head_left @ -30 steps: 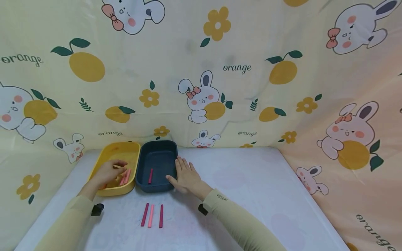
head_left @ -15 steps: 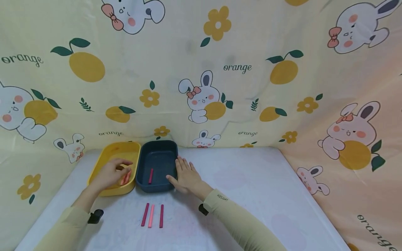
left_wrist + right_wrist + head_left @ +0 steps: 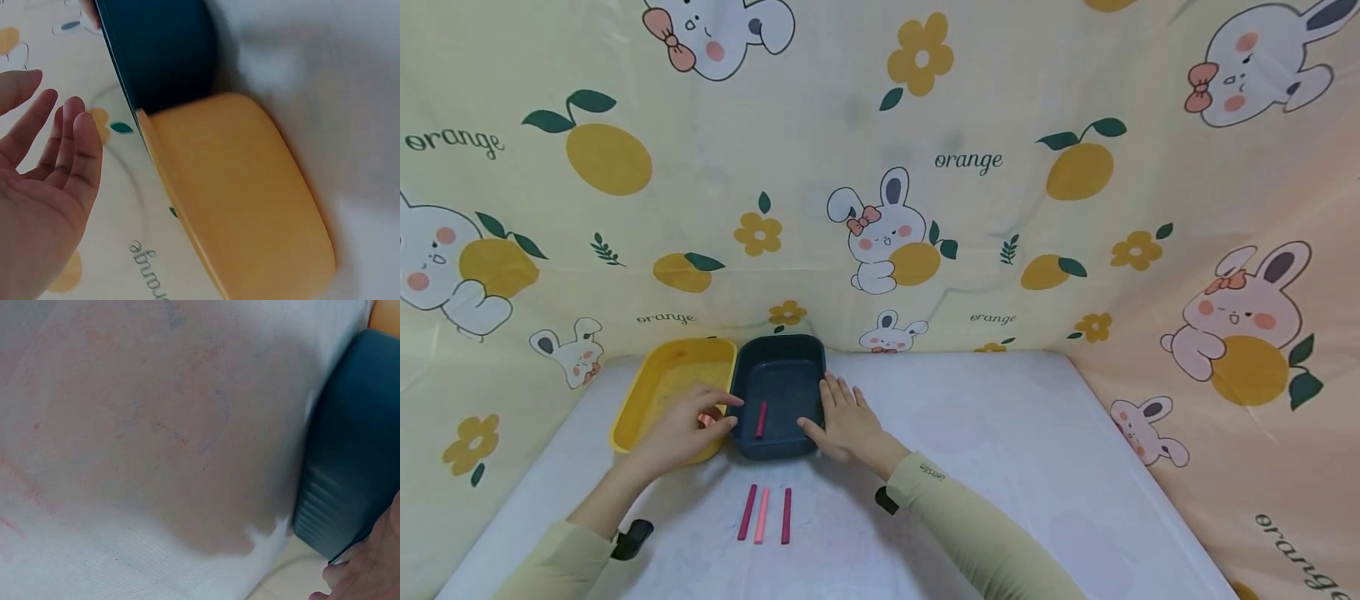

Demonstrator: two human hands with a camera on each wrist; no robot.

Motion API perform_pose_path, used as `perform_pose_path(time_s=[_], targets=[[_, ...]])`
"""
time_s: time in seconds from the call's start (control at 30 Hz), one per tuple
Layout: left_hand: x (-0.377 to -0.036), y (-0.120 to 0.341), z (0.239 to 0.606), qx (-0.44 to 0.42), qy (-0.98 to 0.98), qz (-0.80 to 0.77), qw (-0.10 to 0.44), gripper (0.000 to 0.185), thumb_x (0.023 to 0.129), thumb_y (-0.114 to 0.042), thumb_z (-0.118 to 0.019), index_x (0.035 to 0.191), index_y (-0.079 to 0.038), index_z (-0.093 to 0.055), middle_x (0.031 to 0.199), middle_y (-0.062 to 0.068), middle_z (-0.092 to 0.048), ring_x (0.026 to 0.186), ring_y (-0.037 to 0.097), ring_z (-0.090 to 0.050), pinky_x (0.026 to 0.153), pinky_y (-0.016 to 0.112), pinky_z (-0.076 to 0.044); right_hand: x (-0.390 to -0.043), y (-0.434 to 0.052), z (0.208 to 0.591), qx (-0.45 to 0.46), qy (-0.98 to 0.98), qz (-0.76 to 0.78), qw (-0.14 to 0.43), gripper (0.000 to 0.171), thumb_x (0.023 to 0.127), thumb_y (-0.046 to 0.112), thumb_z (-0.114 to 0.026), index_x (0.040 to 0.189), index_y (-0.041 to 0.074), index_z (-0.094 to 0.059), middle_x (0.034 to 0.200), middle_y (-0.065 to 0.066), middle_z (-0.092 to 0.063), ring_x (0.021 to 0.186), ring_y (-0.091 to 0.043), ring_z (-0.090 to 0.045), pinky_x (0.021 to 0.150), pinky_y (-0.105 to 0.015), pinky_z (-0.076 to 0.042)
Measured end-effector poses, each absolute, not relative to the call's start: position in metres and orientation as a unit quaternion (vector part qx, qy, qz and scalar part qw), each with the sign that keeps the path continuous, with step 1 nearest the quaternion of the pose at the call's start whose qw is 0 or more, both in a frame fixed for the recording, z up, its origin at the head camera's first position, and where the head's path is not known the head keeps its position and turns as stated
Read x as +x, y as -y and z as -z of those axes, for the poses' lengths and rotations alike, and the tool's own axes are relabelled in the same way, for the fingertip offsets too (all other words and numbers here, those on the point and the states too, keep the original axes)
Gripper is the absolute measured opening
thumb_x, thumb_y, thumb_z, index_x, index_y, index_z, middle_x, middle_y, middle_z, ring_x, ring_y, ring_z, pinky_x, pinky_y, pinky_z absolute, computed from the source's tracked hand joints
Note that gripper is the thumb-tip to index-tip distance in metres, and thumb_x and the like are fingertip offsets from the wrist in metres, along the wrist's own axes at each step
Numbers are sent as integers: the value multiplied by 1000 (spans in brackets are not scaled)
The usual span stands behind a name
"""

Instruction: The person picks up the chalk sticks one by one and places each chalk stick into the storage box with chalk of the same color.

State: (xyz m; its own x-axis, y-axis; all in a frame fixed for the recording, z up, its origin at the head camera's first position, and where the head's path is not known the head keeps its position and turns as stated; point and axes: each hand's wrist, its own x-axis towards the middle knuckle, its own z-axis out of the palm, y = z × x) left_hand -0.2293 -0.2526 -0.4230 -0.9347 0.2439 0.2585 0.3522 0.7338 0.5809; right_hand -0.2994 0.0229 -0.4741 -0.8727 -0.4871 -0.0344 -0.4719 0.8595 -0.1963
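Note:
My left hand [image 3: 694, 423] hovers over the front right corner of the yellow tray [image 3: 651, 392], fingers reaching toward the dark blue tray [image 3: 778, 354] beside it. In the left wrist view this hand [image 3: 47, 169] has straight fingers and holds nothing, with the yellow tray [image 3: 250, 206] and the blue tray [image 3: 162, 50] beyond it. A bit of a pink stick [image 3: 706, 419] shows between its fingers. One dark red stick [image 3: 761, 420] lies in the blue tray. My right hand [image 3: 844, 421] lies flat on the table against the blue tray's right wall [image 3: 350, 469].
Three sticks lie side by side on the white table [image 3: 1000, 433] in front of the trays: a dark red stick [image 3: 747, 512], a pink stick [image 3: 762, 516] and a second dark red stick [image 3: 786, 516]. A cartoon-print cloth [image 3: 970, 167] hangs behind and to the right.
My left hand has come out of the yellow tray and moved right and forward, toward the blue tray, leaving pink sticks behind. The right hand has stayed put.

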Motion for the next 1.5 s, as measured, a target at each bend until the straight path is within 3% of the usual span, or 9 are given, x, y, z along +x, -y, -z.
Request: perform_pose_path(time_s=[0.33,0.53,0.7,1.07,1.5], targets=[[-212,236,434,-196,913,351,67,26,95,-13,-76,121,-11,-72,111,2,-63,84,10,-56,76,25,-53,-302,-21,478,-244,-965,82,46,88,106,68,-26,167,6,-12,175,-9,-6,160,-26,-10,128,-47,-11],[-206,231,444,-207,909,360,39,27,95,-10,-76,122,-7,-72,114,7,-64,83,6,-56,70,23,-50,-302,-21,477,-242,-966,75,49,88,106,68,-27,167,6,-11,175,-9,-6,161,-26,-10,128,-47,-11],[-204,230,453,-203,908,365,8,27,95,-8,-75,121,-6,-71,116,11,-65,84,6,-57,68,22,-51,-303,-20,477,-243,-966,71,51,88,105,68,-25,167,7,-10,175,-9,-5,161,-25,-9,128,-47,-11],[-196,229,460,-208,918,336,-21,29,93,-5,-75,122,-7,-72,110,6,-65,86,10,-57,74,27,-56,-306,-21,481,-243,-965,79,54,89,105,69,-25,167,7,-10,175,-8,-4,161,-26,-9,128,-47,-10],[-191,222,473,-147,934,314,-86,28,91,-15,-80,117,-12,-74,108,-1,-64,85,12,-57,72,23,-54,-308,-19,482,-238,-967,80,54,89,105,69,-26,167,7,-10,175,-8,-5,161,-25,-9,128,-47,-9]])
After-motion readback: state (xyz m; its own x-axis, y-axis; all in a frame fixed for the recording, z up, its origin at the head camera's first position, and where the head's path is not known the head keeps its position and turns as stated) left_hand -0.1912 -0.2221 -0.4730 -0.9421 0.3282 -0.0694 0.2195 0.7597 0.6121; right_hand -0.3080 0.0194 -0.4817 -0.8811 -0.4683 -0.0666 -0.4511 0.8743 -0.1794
